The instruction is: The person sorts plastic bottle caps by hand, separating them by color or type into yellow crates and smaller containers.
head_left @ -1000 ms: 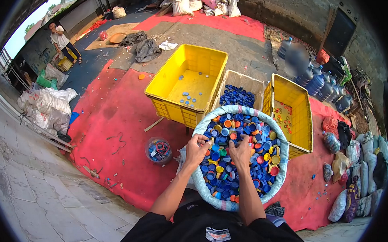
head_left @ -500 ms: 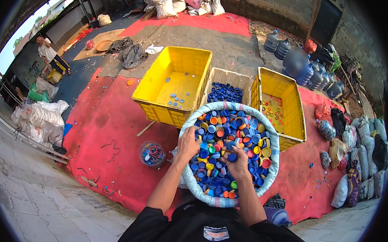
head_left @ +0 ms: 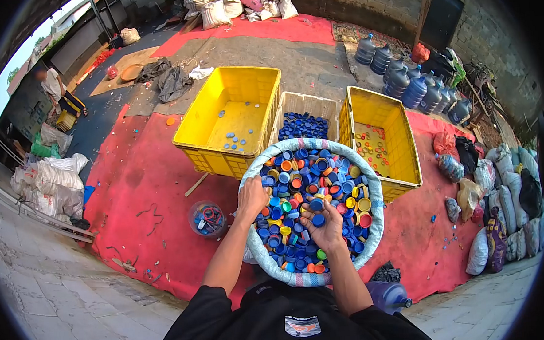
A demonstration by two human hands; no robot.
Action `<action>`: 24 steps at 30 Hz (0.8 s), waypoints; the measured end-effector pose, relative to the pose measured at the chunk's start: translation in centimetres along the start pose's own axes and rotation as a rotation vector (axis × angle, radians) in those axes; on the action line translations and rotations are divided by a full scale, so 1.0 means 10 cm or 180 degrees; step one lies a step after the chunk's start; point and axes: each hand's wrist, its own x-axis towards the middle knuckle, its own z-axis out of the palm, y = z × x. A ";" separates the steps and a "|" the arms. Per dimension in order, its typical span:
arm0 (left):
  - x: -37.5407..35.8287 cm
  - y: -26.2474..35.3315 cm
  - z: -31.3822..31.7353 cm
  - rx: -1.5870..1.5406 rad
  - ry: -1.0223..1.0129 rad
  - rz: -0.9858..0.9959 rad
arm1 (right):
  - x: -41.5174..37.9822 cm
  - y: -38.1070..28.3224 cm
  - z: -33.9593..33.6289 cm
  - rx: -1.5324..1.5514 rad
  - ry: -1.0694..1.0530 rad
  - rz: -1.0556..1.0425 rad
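A wide sack point(head_left: 259, 249) with a rolled pale-blue rim stands in front of me, full of mixed plastic bottle caps point(head_left: 297, 235), mostly blue, with some yellow, orange, red and green. My right hand point(head_left: 328, 230) is over the caps, palm partly up, its fingers closed on blue bottle caps point(head_left: 318, 220). At the sack's left side, my left hand point(head_left: 252, 199) is curled with its knuckles up beside the rim. Whatever its fingers hold is hidden from view.
Beyond the sack stand a yellow crate point(head_left: 206, 150) with a few grey-blue caps, a whitish crate point(head_left: 277, 122) of blue caps, and another yellow crate point(head_left: 400, 145) with red-orange caps. A clear tub point(head_left: 208, 219) sits left. Large water bottles point(head_left: 414, 92) line the right; a person point(head_left: 55, 89) stands far left.
My left hand has shifted slightly left toward the sack's rim. The right hand still holds blue caps. The view has moved a little, and the distant person has lowered an arm.
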 end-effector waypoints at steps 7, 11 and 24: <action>-0.06 0.13 -0.14 -0.3558 -0.1036 -0.1045 | 0.04 -0.02 -0.01 -0.0206 0.0395 -0.0120; -0.14 0.24 -0.08 -0.5400 -0.1351 -0.1446 | 0.12 -0.02 0.00 0.0279 0.0499 -0.0087; 0.68 0.71 0.15 -0.6239 -0.1308 -0.1660 | 0.62 -0.55 0.45 0.0993 0.0547 -0.0422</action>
